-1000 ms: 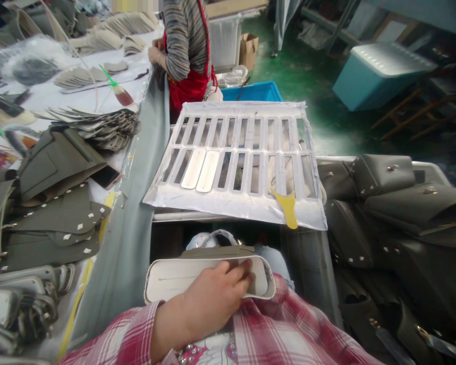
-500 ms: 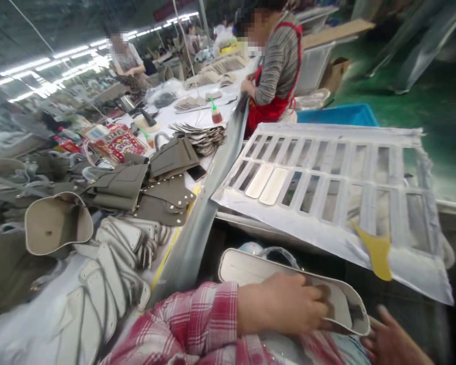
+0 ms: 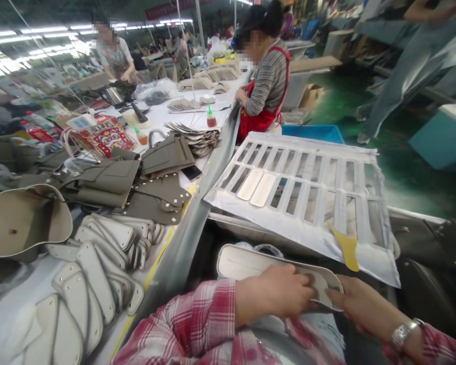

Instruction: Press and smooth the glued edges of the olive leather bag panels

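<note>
A long, round-ended cream bag piece with a dark edge lies across my lap. My left hand reaches over its near side, closed with the fingers curled into the hollow right part. At the right end, my right hand pinches the rim, its thumb inside and the other fingers partly hidden beneath. A silver watch is on the right wrist. Just beyond the piece stands a white slatted rack with two cream oval strips lying on it. A yellow spreader-shaped tool rests on the rack's near edge.
To the left, a table with a yellow-taped edge bears cream straps, olive bag parts and an open bag body. A co-worker in a red apron stands beyond the rack, near a blue bin.
My right hand has come in from beside the piece and now grips its right end. The left hand stays at the hollow part. The camera view has shifted and levelled slightly.
</note>
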The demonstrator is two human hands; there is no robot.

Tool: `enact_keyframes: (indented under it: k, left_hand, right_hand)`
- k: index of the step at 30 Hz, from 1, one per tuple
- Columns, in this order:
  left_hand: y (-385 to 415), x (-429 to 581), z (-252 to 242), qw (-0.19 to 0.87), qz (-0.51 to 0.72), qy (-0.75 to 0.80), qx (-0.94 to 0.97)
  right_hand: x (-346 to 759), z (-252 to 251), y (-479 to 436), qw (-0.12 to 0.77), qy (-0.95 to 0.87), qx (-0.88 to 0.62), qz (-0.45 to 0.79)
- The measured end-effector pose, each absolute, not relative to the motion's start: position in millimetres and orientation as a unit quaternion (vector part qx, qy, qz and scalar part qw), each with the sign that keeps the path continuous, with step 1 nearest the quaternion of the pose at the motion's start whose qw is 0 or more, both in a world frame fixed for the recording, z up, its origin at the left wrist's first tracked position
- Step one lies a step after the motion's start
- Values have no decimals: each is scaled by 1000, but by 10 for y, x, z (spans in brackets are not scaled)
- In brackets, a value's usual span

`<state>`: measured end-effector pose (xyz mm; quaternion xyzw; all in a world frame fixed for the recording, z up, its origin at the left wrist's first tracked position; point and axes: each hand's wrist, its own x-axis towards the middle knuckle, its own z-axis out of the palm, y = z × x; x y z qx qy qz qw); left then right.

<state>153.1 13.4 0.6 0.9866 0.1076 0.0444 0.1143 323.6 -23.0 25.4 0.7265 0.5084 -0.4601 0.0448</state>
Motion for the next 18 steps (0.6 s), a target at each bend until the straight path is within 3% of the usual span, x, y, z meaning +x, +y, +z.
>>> enact_keyframes:
  k: [14, 18]
  left_hand:
    - [147, 1483, -19, 170, 39, 138, 975]
    - [223, 1155, 216, 275, 153, 214, 925]
  right_hand:
    - [3270, 95, 18, 145, 488, 714, -481]
    - [3270, 92, 6, 147, 486, 710, -488]
